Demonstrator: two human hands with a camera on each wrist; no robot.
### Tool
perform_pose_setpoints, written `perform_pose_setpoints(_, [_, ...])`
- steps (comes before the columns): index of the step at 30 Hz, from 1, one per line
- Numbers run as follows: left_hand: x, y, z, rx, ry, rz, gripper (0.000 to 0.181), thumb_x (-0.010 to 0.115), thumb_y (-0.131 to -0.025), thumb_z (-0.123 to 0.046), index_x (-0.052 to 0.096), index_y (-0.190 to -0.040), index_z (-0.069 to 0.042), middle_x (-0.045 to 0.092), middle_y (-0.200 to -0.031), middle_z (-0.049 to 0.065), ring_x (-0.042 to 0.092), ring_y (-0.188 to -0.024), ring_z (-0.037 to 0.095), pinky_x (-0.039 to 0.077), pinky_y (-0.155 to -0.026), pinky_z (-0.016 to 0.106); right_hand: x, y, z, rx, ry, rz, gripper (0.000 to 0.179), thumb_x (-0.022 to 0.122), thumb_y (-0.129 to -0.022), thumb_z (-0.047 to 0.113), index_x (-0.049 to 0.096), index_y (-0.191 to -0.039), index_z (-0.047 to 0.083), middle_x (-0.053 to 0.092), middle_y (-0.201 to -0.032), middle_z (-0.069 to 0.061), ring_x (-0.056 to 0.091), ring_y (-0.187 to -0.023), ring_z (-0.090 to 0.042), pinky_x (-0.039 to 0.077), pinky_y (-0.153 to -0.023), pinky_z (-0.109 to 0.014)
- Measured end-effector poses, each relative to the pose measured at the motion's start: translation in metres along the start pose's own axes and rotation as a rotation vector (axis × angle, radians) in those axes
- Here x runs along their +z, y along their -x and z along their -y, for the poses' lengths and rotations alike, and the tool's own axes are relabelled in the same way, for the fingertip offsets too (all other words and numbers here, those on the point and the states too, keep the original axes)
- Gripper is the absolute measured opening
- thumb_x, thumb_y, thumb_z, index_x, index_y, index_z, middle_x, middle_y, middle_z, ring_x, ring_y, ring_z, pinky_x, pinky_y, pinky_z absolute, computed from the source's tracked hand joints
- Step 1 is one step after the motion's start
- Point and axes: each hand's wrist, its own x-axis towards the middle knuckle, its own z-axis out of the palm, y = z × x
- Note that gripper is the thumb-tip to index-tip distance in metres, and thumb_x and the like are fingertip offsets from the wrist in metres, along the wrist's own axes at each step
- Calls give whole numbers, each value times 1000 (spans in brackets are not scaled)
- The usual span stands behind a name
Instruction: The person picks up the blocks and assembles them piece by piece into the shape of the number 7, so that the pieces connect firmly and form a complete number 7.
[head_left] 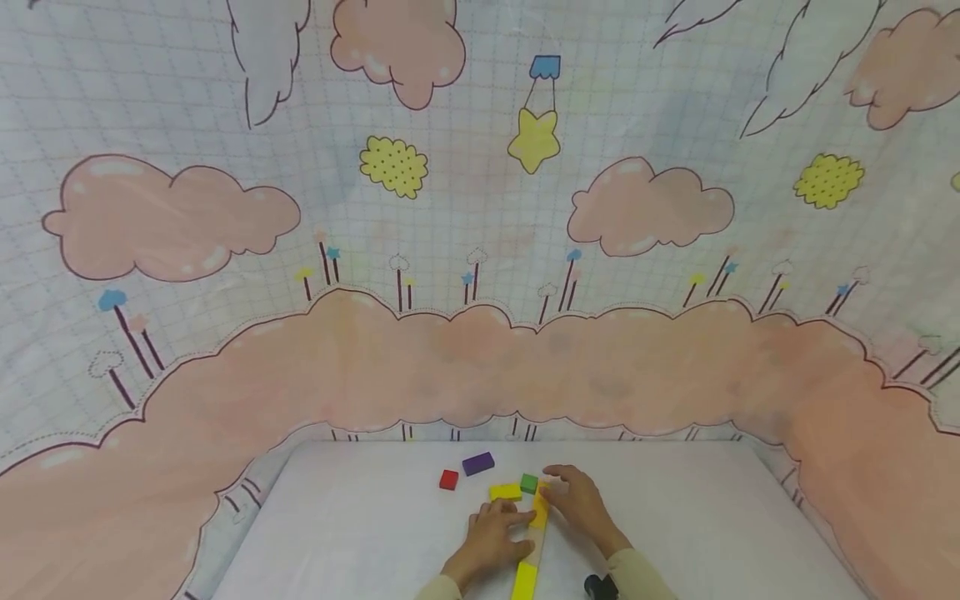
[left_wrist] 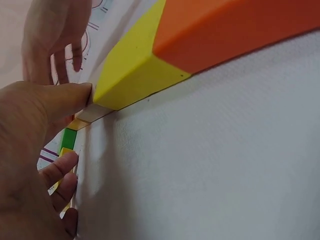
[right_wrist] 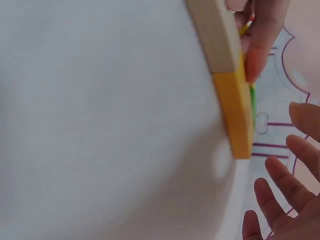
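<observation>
A row of wooden blocks runs away from the person: a yellow block [head_left: 526,581], a plain wood block [head_left: 535,543] and a yellow-orange block [head_left: 540,507], with an orange block [left_wrist: 225,30] at the near end in the left wrist view. My left hand [head_left: 489,537] lies along the row's left side, thumb by the plain block and index fingertip against the yellow-orange one. On the other side, my right hand [head_left: 583,504] has its fingers spread, apart from the yellow-orange block [right_wrist: 235,115] in the right wrist view. A green block [head_left: 528,483] sits by the row's far end.
Left of the green block lies another yellow block [head_left: 506,492]. Farther left are a red block [head_left: 448,480] and a purple block [head_left: 477,463]. A black object [head_left: 600,587] is near the right sleeve. A patterned cloth [head_left: 480,367] rises behind the white table [head_left: 337,517].
</observation>
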Motion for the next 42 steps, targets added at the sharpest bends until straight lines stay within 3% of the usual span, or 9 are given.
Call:
perform_pose_setpoints(3, [2,0,1,-3,9,7,44,74,-85,-38,65,-128,-36,54,-128,5,42,-108,25,35,-90,47,3,-5,4,0,7,-6,30,72,-89,25,68,-117,17,65,-125,-10,56,-122,-36,43,-104,-58])
perform_pose_setpoints(13, [3,6,5,-15,17,13,44,74,-85,-39,65,-128,-34,54,-125,7,42,-106,26,36,-89,47,22,-11,-1,108,-9,51,30,71,-87,24,67,-116,18,62,-130,-12,54,-123,-37,40,-104,-61])
perform_pose_setpoints(24, [2,12,6,-22,45,13,45,75,-85,-37,66,-128,-31,53,-121,6,40,-104,26,35,-87,45,35,-10,-6,59,80,16,32,74,-84,30,69,-114,19,65,-124,-8,55,-117,-33,38,-101,-65])
perform_pose_setpoints(42, [-1,6,1,-13,7,2,46,75,-85,-37,65,-130,-33,54,-123,5,40,-105,25,36,-88,44,34,-17,0,91,107,-43,22,72,-85,28,73,-106,18,66,-121,-11,56,-114,-35,36,-100,-68])
